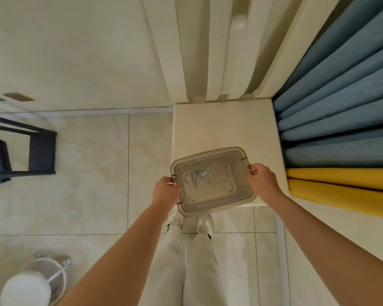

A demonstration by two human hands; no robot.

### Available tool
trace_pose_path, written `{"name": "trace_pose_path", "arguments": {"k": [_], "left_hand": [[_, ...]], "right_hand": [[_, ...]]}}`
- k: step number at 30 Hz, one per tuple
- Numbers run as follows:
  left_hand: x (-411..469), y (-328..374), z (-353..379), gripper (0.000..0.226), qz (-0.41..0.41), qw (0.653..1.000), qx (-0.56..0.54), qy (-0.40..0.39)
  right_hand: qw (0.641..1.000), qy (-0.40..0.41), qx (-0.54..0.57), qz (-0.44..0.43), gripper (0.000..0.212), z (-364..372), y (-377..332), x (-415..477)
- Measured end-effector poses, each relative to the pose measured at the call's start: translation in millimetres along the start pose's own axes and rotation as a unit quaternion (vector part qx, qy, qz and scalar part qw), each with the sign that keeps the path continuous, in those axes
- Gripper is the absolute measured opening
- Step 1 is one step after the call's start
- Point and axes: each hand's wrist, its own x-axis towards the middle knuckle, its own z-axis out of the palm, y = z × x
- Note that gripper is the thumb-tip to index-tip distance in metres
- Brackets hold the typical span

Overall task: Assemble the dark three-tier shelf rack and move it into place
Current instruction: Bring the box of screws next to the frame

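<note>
Shelf rack (pixel 20 151) stood on the floor at the far left, well apart from the person, its dark frame only partly in view. The left grip (pixel 166 191) and right grip (pixel 262 182) clasped opposite rims of a clear plastic box (pixel 212 195) (loose screws (pixel 199 173) lay inside), fingers curled round it, holding it level over the near edge of a white ledge (pixel 221 129), probably so nothing spilled.

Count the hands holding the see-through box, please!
2. The left hand grips the left rim of the clear box; the right hand grips its right rim. No other hands show.
</note>
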Motion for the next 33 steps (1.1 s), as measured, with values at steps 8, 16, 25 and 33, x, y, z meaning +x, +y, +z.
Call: {"name": "trace_pose_path", "arguments": {"k": [8,16,25,33], "left_hand": [[-79.1,-13.2,-67.5,0.006,0.136,0.981,-0.032,0.134],[-149.0,-56.3,-139.7,0.018,0.160,0.939,-0.160,0.260],[-214.2,-140.4,-220.2,0.020,0.136,0.878,-0.266,0.373],[-227.2,-225.7,-293.0,0.020,0.085,0.859,-0.300,0.406]], "right_hand": [[0.993,0.031,0.040,-0.104,0.021,-14.7,-65.9,-76.0],[0.973,0.007,0.051,-0.225,0.005,-6.4,-144.0,-158.5],[0.943,-0.073,0.010,-0.324,0.005,45.0,-215.5,-256.7],[0.923,-0.110,-0.059,-0.365,0.003,131.6,-259.2,-324.7]]}}
